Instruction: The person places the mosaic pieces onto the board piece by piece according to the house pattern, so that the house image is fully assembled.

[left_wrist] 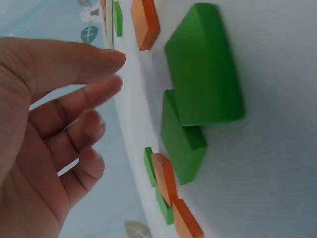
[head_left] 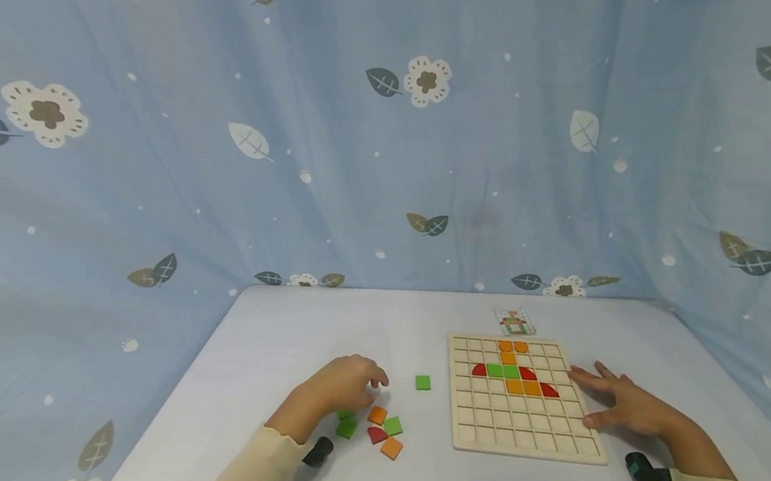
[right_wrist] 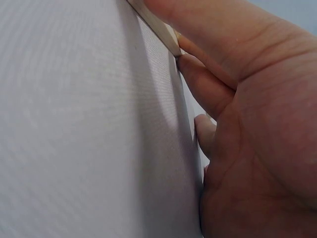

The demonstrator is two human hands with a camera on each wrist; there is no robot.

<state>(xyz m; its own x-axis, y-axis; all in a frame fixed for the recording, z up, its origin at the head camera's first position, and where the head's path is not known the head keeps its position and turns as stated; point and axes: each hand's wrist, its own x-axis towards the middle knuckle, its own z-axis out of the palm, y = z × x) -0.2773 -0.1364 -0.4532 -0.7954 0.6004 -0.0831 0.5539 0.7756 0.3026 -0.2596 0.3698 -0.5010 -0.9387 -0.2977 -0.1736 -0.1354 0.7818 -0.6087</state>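
Note:
My left hand (head_left: 347,384) hovers over the table's left part, fingers loosely bent. In the left wrist view a narrow gap shows between thumb and forefinger, with nothing in it. Below and beside it lie loose tiles: a green tile (head_left: 347,429), an orange tile (head_left: 377,414), a red quarter-round tile (head_left: 377,434) and several more. My right hand (head_left: 625,402) touches the right edge of a wooden grid board (head_left: 493,434) with thumb and fingertips. Red, green and orange pieces sit in the board's upper squares, among them a green tile (head_left: 495,370).
A single green tile (head_left: 423,382) lies between the loose tiles and the board. Behind the board is a small pattern card (head_left: 515,322). A blue printed curtain (head_left: 352,197) hangs around the white table (head_left: 309,320).

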